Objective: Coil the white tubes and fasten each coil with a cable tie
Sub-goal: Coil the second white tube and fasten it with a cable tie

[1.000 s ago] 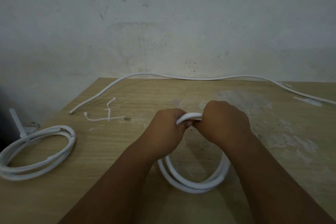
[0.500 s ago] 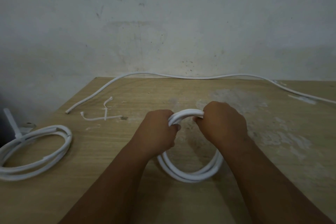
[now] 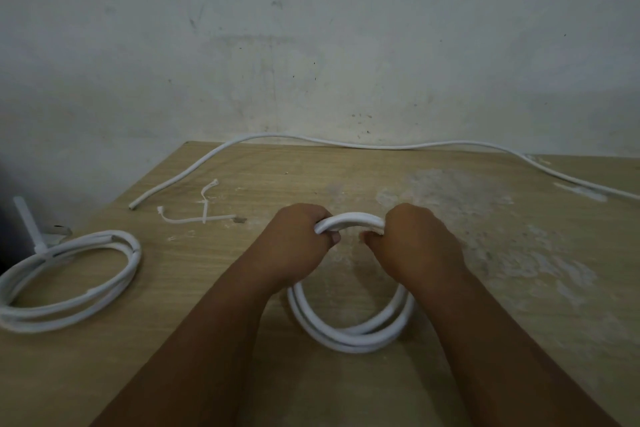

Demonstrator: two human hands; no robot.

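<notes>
Where the white coil [image 3: 349, 338] arches highest, left hand [image 3: 300, 243] and right hand [image 3: 419, 246] clench it.

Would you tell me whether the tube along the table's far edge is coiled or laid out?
Laid out: the long tube runs as a single line along the far edge of the table, with no loops.

Scuffed light wooden table [image 3: 485, 288] bearing white tubing
Tied white tube coil [image 3: 69, 308] at its left edge; loose white cable ties [image 3: 204, 215] near the far-left corner; long uncoiled white tube [image 3: 381, 146] along the far edge; second white tube coil [image 3: 349, 340] mid-surface
</notes>
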